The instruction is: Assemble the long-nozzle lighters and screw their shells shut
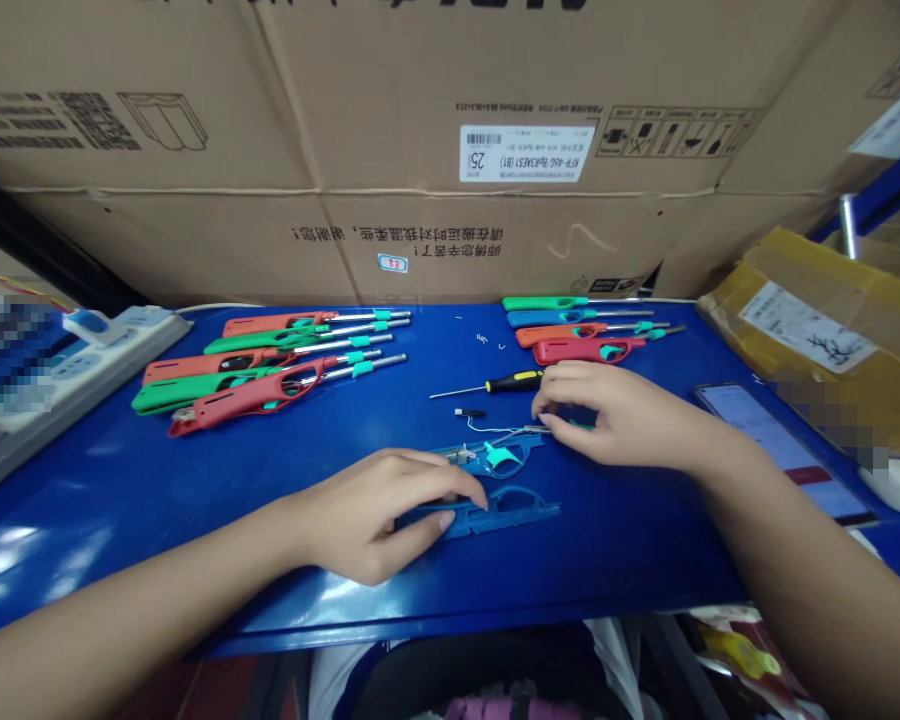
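Observation:
My left hand (pixel 390 510) is over a split blue lighter, its thumb and forefinger on the empty blue casing half (pixel 521 508), which lies on the table. Behind it lies the other blue casing half (pixel 525 455), with a turquoise trigger (pixel 501 458) and metal inner parts. My right hand (pixel 619 415) is closed around the metal tube (pixel 536 430) at the lighter's front end; the fingers partly hide it. A small black igniter piece (pixel 471 412) on thin white wire rests just behind the casing. Beyond it is a black and yellow screwdriver (pixel 514 382).
Several red, orange and green lighters (pixel 255 390) lie at the left, more lighters (pixel 570 333) at the back right. A power strip (pixel 82 370) runs along the left edge. A phone (pixel 780 450) and a taped yellow package (pixel 817 320) are right. Cardboard boxes (pixel 390 120) wall the back.

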{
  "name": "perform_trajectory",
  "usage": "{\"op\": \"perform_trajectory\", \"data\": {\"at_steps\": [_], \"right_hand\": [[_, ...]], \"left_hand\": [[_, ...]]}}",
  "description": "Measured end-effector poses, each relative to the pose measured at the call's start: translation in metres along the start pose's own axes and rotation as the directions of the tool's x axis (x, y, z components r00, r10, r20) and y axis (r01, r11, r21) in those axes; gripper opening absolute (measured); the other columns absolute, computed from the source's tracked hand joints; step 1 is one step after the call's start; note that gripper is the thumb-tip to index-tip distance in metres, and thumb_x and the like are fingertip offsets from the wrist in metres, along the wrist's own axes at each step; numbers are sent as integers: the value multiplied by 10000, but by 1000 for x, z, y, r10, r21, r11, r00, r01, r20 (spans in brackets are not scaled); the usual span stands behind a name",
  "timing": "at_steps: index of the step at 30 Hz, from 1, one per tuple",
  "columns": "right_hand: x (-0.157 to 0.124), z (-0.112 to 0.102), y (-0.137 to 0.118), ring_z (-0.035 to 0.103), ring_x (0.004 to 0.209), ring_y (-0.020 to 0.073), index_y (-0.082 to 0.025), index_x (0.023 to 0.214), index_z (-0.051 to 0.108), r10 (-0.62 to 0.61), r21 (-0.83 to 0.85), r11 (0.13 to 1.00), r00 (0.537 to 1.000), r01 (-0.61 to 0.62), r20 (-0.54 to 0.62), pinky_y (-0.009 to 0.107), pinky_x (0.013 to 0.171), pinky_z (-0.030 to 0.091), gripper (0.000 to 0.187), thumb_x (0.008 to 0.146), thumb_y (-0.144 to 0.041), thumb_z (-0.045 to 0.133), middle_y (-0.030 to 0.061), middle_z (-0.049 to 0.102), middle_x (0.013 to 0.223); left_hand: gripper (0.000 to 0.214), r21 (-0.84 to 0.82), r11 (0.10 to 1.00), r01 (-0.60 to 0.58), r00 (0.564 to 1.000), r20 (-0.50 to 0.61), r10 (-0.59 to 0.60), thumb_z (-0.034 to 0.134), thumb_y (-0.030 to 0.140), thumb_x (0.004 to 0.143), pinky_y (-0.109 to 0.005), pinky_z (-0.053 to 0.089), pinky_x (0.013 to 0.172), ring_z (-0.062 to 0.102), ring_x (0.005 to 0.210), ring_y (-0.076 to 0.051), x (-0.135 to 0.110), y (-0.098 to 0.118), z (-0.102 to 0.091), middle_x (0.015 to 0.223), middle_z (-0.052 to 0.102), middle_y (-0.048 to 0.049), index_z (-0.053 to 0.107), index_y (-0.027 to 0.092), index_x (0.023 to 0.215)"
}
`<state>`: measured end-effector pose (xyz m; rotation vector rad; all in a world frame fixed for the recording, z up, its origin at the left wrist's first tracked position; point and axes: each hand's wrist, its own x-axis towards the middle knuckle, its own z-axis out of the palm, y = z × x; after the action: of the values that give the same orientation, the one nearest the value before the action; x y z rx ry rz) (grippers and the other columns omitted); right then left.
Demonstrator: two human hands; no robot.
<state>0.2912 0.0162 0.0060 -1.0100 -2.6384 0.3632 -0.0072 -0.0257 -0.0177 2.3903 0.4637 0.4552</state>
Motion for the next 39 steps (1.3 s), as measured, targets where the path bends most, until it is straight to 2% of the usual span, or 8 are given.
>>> {"op": "perform_trajectory", "data": {"at_steps": [8, 12, 15, 18, 23, 26, 31, 39], "right_hand": [[5, 22, -12, 617, 923, 203, -206, 1001, 668, -74, 26, 997, 996, 73, 50, 344, 822, 483, 189, 936, -383, 664, 56, 663, 1006], [9, 27, -10, 617, 869, 188, -199, 924, 665, -72, 22, 997, 996, 70, 57, 333, 796, 481, 115, 978, -278, 601, 44, 664, 930], [8, 26, -4, 624, 870, 185, -207, 930, 660, -28, 37, 999, 999, 29, -36, 322, 784, 487, 135, 998, -256, 554, 50, 670, 943], [7, 24, 3, 640, 893, 200, -213, 931, 655, 44, -23, 999, 991, -48, -128, 334, 782, 496, 126, 986, -252, 549, 58, 682, 968], [7, 24, 5, 649, 914, 226, -218, 963, 663, 95, -182, 976, 987, -118, -130, 351, 736, 496, 100, 954, -244, 567, 59, 684, 988], [10, 29, -6, 636, 934, 203, -219, 1004, 665, 53, -73, 995, 984, -66, -168, 337, 777, 502, 95, 951, -261, 598, 53, 660, 1027], [17, 45, -24, 609, 993, 224, -214, 1050, 686, -37, 10, 999, 995, 38, -98, 374, 864, 494, 125, 955, -272, 629, 71, 661, 1060], [23, 58, -20, 609, 897, 209, -188, 916, 670, -21, 123, 992, 990, 39, -142, 353, 812, 473, 93, 961, -266, 647, 52, 715, 936]], "left_hand": [[254, 234, 972, 22, 996, -85, -2, 483, 173, 1009, -291, 560, 839, 663, 949, -181, 2, -10, 6, 1057, 678, -106, 661, 157, 1189], [244, 248, 966, 70, 977, -215, -16, 496, 161, 1012, -295, 554, 878, 652, 981, -175, 1, -13, 1, 1067, 679, -97, 676, 156, 1177], [213, 294, 942, 164, 958, -274, -81, 531, 212, 1007, -322, 547, 878, 641, 978, -189, -1, -18, -6, 1039, 682, -79, 695, 183, 1141], [177, 317, 913, 258, 948, -265, -176, 584, 291, 989, -340, 544, 857, 633, 955, -200, -2, -24, -11, 1012, 673, -67, 699, 186, 1074], [182, 258, 895, 364, 918, -264, -298, 630, 345, 970, -281, 531, 725, 638, 913, -188, -1, -27, -9, 1029, 646, -55, 676, 192, 1057], [183, 292, 882, 369, 918, -261, -298, 585, 335, 999, -307, 539, 785, 639, 931, -191, 0, -27, -6, 1060, 635, -56, 675, 198, 1080], [216, 358, 871, 336, 931, -264, -251, 492, 307, 1043, -330, 536, 824, 644, 958, -202, 1, -27, -4, 1055, 644, -65, 670, 188, 1071], [202, 314, 894, 319, 918, -338, -208, 484, 292, 1050, -318, 519, 824, 643, 940, -189, 3, -25, -1, 1042, 660, -62, 644, 169, 1056]]}}
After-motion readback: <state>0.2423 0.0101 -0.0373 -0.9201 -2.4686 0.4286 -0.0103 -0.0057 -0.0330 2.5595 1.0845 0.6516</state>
